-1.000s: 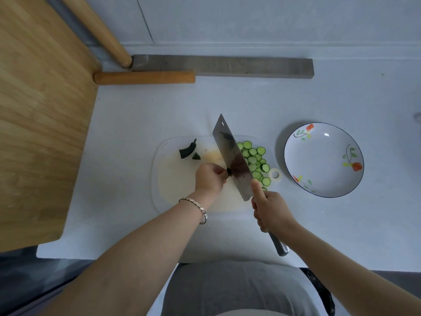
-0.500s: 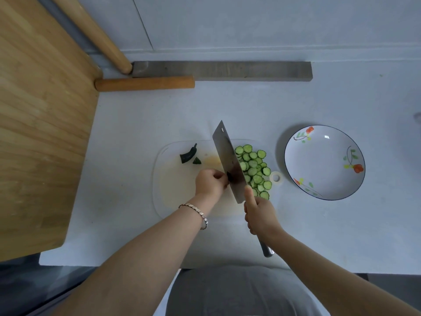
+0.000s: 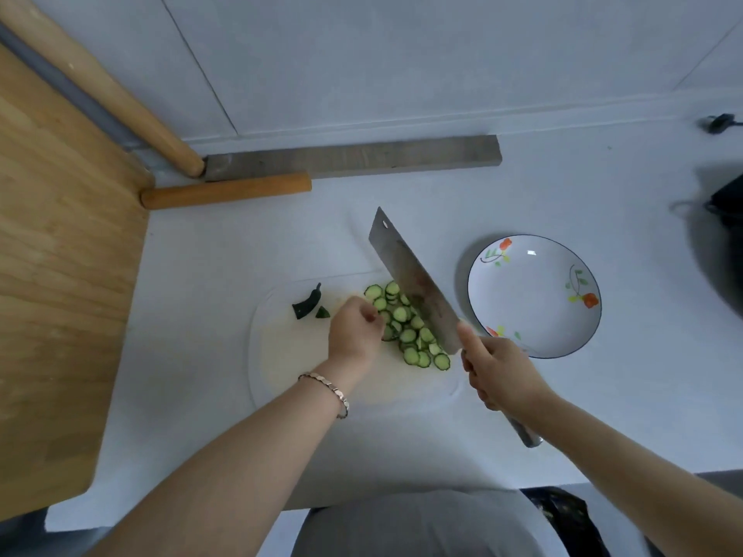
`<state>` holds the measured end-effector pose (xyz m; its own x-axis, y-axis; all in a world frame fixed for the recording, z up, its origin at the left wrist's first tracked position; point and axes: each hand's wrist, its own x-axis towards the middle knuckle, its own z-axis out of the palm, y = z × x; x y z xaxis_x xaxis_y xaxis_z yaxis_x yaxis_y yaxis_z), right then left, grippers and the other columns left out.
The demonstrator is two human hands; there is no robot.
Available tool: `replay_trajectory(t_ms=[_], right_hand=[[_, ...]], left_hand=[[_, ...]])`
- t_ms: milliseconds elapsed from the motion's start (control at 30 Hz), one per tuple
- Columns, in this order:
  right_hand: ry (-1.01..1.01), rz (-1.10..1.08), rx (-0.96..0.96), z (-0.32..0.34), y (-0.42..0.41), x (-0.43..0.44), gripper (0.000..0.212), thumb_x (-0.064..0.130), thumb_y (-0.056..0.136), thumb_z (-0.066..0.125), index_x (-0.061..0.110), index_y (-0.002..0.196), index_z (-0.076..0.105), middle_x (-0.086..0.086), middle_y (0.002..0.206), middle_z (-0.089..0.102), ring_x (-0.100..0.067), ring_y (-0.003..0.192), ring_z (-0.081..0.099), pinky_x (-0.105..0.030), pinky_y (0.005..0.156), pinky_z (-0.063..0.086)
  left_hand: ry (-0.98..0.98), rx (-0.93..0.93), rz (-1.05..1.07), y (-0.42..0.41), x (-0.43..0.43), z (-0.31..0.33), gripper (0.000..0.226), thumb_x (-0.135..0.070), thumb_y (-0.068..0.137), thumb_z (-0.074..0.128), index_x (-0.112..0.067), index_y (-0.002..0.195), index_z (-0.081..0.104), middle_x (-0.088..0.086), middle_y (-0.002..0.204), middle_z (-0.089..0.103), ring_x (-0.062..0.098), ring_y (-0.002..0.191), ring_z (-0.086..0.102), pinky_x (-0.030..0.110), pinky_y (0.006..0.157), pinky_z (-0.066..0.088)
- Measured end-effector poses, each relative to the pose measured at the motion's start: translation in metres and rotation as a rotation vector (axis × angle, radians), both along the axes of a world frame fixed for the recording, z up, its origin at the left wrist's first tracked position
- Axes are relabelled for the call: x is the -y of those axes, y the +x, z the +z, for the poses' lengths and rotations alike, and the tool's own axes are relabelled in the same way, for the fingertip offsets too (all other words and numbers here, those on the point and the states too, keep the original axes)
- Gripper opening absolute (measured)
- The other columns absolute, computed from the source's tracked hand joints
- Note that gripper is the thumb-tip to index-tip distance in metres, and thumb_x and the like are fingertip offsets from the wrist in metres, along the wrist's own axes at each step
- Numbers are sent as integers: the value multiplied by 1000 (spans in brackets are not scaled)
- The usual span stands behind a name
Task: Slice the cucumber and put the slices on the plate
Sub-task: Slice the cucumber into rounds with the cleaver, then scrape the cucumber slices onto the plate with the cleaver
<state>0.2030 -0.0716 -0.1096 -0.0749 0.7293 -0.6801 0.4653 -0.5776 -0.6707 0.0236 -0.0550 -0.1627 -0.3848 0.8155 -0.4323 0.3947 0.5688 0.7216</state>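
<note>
A pile of green cucumber slices (image 3: 410, 335) lies on the translucent cutting board (image 3: 281, 363). A dark cucumber end piece (image 3: 307, 307) and a small green chip (image 3: 322, 313) sit at the board's far left. My left hand (image 3: 354, 335) is curled into a fist touching the left side of the pile; I see nothing in it. My right hand (image 3: 498, 375) grips the handle of a cleaver (image 3: 414, 283), whose blade slants over the right side of the slices. The white flowered plate (image 3: 534, 343) stands empty to the right of the board.
A large wooden board (image 3: 60, 295) fills the left side. Two wooden rolling pins (image 3: 225, 192) and a grey bar (image 3: 354, 158) lie along the back wall. A dark pan (image 3: 723, 243) sits at the right edge. The counter's front edge is near my body.
The cleaver has swung from the left of the slices to their right side. My left hand has let go of the blade's side and now rests against the pile.
</note>
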Motion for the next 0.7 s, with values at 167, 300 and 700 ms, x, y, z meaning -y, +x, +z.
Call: replay_trajectory(t_ms=[167,300,700], right_hand=[[286,203,328,11,50,-18,54,57,85,48,13,59,30,-2,56,33,-20,52,29,-29,53,28],[384,460,665,22,84,-35,56,67,79,44,13,81,58,0,62,54,-24,67,56,-25,49,33],[894,817,823,11,177,-51,54,65,78,43,17,58,56,7,44,54,-17,36,54,-14,44,0]], left_hand=[[676,-295,-82,12,-7,61,12,-4,82,55,-2,94,54,4,86,47,17,75,47,19,69,41],[783,-343,-599,47,-26,84,27,-27,80,51,-7,96,59,9,96,59,19,93,47,25,83,39],[4,-318,-1233,153,-77,40,76,-63,85,41,-37,144,-1,-5,155,-15,12,140,-20,41,116,-8]])
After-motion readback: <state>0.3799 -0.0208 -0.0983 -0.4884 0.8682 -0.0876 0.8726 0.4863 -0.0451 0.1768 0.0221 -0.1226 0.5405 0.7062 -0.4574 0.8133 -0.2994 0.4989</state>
